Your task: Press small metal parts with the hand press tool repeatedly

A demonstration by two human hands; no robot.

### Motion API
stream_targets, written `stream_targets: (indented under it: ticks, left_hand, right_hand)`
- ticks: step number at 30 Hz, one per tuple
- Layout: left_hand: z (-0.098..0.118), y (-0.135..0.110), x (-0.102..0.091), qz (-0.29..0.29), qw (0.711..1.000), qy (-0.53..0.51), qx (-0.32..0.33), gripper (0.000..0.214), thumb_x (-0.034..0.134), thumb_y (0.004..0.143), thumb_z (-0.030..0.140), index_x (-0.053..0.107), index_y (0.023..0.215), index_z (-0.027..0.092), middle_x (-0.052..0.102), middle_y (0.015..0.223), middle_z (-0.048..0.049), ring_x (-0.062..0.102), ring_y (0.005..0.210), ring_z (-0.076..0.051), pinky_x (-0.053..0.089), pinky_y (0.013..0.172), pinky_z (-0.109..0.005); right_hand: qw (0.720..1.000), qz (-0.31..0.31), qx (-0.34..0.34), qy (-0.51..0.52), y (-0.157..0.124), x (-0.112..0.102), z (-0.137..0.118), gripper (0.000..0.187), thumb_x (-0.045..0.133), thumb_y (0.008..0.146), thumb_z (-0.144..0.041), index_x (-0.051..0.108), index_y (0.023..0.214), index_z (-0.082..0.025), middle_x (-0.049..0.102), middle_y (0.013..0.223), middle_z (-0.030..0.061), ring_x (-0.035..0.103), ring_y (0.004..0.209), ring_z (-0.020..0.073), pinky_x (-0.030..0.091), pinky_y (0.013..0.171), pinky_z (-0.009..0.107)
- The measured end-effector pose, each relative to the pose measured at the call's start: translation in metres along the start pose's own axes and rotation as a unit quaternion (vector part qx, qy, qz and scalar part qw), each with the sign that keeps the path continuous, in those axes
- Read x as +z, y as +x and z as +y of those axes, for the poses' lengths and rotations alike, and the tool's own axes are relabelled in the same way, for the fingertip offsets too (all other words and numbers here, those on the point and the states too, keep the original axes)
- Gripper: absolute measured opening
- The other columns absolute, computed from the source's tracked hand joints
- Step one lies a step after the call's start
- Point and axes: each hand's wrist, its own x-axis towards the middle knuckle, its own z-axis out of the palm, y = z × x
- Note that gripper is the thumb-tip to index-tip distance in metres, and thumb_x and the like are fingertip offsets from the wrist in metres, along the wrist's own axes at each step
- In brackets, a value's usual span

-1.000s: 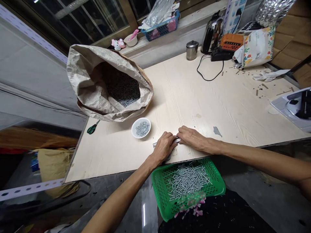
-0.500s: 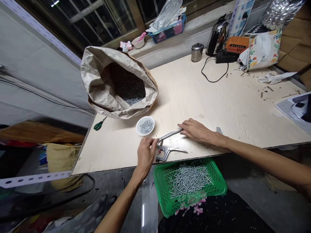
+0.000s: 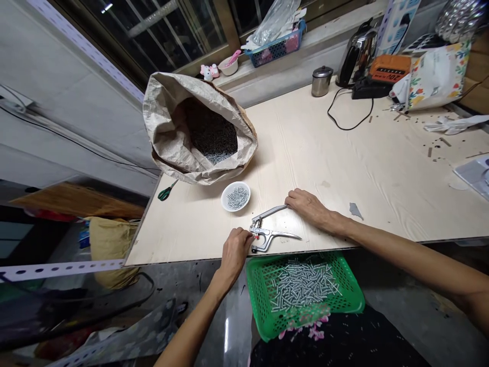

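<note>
Metal hand pliers lie open near the front edge of the pale wooden table. My left hand pinches at the pliers' jaw end, fingers closed on something too small to make out. My right hand rests flat on the tip of the upper handle. A small white bowl of little metal pieces stands just beyond the pliers. A green basket with several finished metal pieces sits on my lap below the table edge.
A big paper sack of metal pieces stands at the table's left rear, green scissors beside it. A kettle, a steel cup, a black cable and a floral bag are at the back right.
Both hands were pressed together over the pliers; now the handles are spread apart. My left hand has drawn back to the jaw end, and my right hand holds the upper handle's tip.
</note>
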Motion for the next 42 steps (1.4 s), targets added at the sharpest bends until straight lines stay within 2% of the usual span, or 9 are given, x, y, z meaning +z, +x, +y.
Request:
stream_targets:
  ticks: [5, 9, 16, 20, 23, 27, 33, 38, 42]
  left_hand:
    - [0.016, -0.015, -0.017, 0.023, 1.0, -0.001, -0.001, 0.016, 0.051, 0.09, 0.019, 0.065, 0.083, 0.017, 0.064, 0.084, -0.0064, 0.059, 0.083, -0.02, 0.048, 0.074, -0.032]
    - [0.046, -0.034, -0.029, -0.042, 0.992, -0.043, 0.108, 0.015, 0.056, 0.09, 0.03, 0.067, 0.087, 0.021, 0.065, 0.084, -0.0039, 0.058, 0.08, -0.018, 0.047, 0.068, -0.028]
    - [0.012, 0.039, -0.052, 0.102, 0.991, 0.082, 0.007, 0.022, 0.049, 0.093, 0.026, 0.068, 0.086, 0.02, 0.066, 0.084, -0.0061, 0.057, 0.084, -0.021, 0.047, 0.071, -0.031]
    - [0.025, 0.048, -0.033, 0.053, 0.99, 0.035, 0.129, 0.026, 0.043, 0.095, 0.028, 0.067, 0.098, 0.019, 0.067, 0.092, -0.0078, 0.058, 0.089, -0.021, 0.05, 0.079, -0.034]
    - [0.051, 0.032, -0.004, -0.014, 0.966, -0.009, 0.258, 0.037, 0.05, 0.093, 0.033, 0.055, 0.125, 0.016, 0.062, 0.123, -0.0115, 0.052, 0.115, -0.026, 0.046, 0.096, -0.042]
    - [0.069, 0.019, 0.017, -0.057, 0.963, -0.063, 0.257, 0.042, 0.049, 0.093, 0.03, 0.047, 0.133, 0.018, 0.058, 0.13, -0.0106, 0.049, 0.123, -0.025, 0.038, 0.107, -0.049]
    - [0.062, 0.024, 0.01, -0.053, 0.955, -0.125, 0.263, 0.032, 0.046, 0.095, 0.028, 0.055, 0.125, 0.019, 0.063, 0.121, -0.0085, 0.055, 0.115, -0.019, 0.044, 0.101, -0.038]
    - [0.023, 0.067, -0.017, 0.179, 0.983, -0.006, 0.039, 0.025, 0.044, 0.094, 0.021, 0.068, 0.101, 0.017, 0.067, 0.101, -0.0096, 0.057, 0.096, -0.022, 0.049, 0.083, -0.036]
    - [-0.011, 0.107, -0.034, 0.156, 0.975, 0.093, -0.125, 0.02, 0.052, 0.09, 0.024, 0.07, 0.096, 0.017, 0.067, 0.096, -0.0089, 0.055, 0.095, -0.023, 0.045, 0.078, -0.032]
  right_hand:
    - [0.999, 0.019, 0.025, -0.009, 0.003, 0.001, 0.01, 0.024, 0.037, 0.092, -0.007, 0.059, 0.086, -0.017, 0.059, 0.088, 0.0068, 0.048, 0.082, 0.02, 0.035, 0.068, 0.03]
    - [0.999, 0.039, 0.028, -0.004, 0.003, 0.004, 0.015, 0.023, 0.038, 0.092, -0.008, 0.059, 0.086, -0.017, 0.059, 0.088, 0.007, 0.048, 0.083, 0.0203, 0.036, 0.068, 0.031]
    - [0.997, 0.069, 0.028, 0.002, 0.0, 0.006, 0.011, 0.025, 0.039, 0.09, -0.006, 0.059, 0.083, -0.019, 0.058, 0.085, 0.0066, 0.049, 0.08, 0.02, 0.038, 0.067, 0.031]
    - [0.998, 0.063, 0.03, 0.0, 0.0, 0.004, 0.008, 0.026, 0.038, 0.089, -0.004, 0.058, 0.082, -0.018, 0.058, 0.085, 0.0065, 0.049, 0.079, 0.0194, 0.04, 0.068, 0.032]
    - [0.997, 0.064, 0.035, 0.004, 0.001, 0.003, 0.008, 0.025, 0.038, 0.089, -0.005, 0.058, 0.081, -0.018, 0.059, 0.086, 0.0067, 0.049, 0.079, 0.0196, 0.041, 0.07, 0.033]
    - [0.996, 0.068, 0.043, 0.026, 0.004, 0.003, 0.012, 0.026, 0.038, 0.09, -0.007, 0.059, 0.081, -0.018, 0.059, 0.085, 0.0064, 0.049, 0.081, 0.02, 0.041, 0.07, 0.033]
    - [0.996, 0.075, 0.015, 0.049, 0.007, 0.005, 0.021, 0.024, 0.039, 0.093, -0.01, 0.06, 0.085, -0.018, 0.059, 0.085, 0.0069, 0.05, 0.083, 0.0207, 0.042, 0.071, 0.033]
    - [0.994, 0.094, 0.002, 0.054, 0.005, 0.005, 0.021, 0.024, 0.039, 0.094, -0.014, 0.061, 0.089, -0.019, 0.059, 0.086, 0.0069, 0.05, 0.083, 0.0203, 0.043, 0.07, 0.032]
    - [0.993, 0.104, 0.005, 0.055, 0.006, 0.008, 0.02, 0.021, 0.042, 0.094, -0.016, 0.062, 0.089, -0.02, 0.059, 0.084, 0.0059, 0.051, 0.082, 0.0196, 0.042, 0.069, 0.031]
